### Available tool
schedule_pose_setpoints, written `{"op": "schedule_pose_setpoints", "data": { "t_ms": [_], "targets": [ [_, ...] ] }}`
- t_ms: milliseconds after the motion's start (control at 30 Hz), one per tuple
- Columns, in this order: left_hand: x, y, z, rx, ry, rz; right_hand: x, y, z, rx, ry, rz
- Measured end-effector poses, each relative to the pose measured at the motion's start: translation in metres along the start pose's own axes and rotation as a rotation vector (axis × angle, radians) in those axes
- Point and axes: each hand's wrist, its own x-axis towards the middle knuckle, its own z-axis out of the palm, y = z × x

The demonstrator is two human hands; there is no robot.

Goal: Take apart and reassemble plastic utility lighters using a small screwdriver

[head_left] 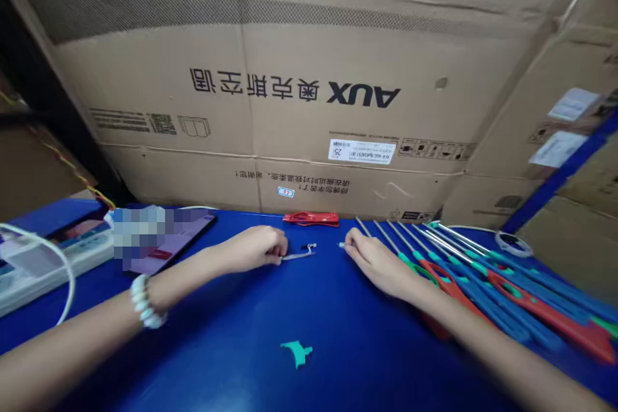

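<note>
Nearest you, bottom middle, a teal piece (297, 353) lies loose on the blue table (232, 360), your left hand (255, 248) pinches a little metal clip (299, 253) at mid-frame, your right hand (374, 259) pinches a thin pin (342, 245), and many long tools (483, 270) look done at right.

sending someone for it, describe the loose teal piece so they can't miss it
A blue table stands before the AUX box. The teal piece lies on it, nearer the viewer than the left hand and right hand. Unlike the teal-collared rods at right, it is small, hooked and alone.
</note>
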Motion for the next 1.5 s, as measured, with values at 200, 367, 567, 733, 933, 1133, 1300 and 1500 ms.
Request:
{"op": "schedule_pose_setpoints", "data": {
  "t_ms": [200, 367, 567, 733, 933, 1133, 1300, 1500],
  "targets": [
    [0.034, -0.012, 0.008, 0.086, 0.094, -0.025, 0.044, 0.011, 0.021, -0.131, 0.076, 0.052],
    [0.049, -0.015, 0.019, 0.19, 0.159, -0.022, 0.057, 0.011, 0.03, -0.217, 0.109, 0.015],
    [0.053, -0.019, 0.029, 0.284, 0.231, -0.007, 0.057, 0.014, 0.03, -0.267, 0.103, -0.029],
    [0.056, -0.024, 0.032, 0.288, 0.252, 0.01, 0.057, 0.014, 0.033, -0.29, 0.086, -0.068],
    [0.046, 0.0, 0.014, 0.144, 0.198, 0.071, 0.057, 0.016, 0.033, -0.284, 0.119, -0.069],
    [0.007, 0.059, -0.007, -0.364, -0.168, 0.318, 0.042, 0.024, 0.014, -0.219, 0.191, -0.035],
    [-0.014, 0.078, -0.006, -0.422, -0.272, 0.336, 0.016, 0.038, -0.007, -0.149, 0.242, -0.013],
    [0.016, 0.038, 0.008, -0.127, 0.006, 0.156, -0.013, 0.049, -0.021, -0.114, 0.284, 0.017]
  ]
}}
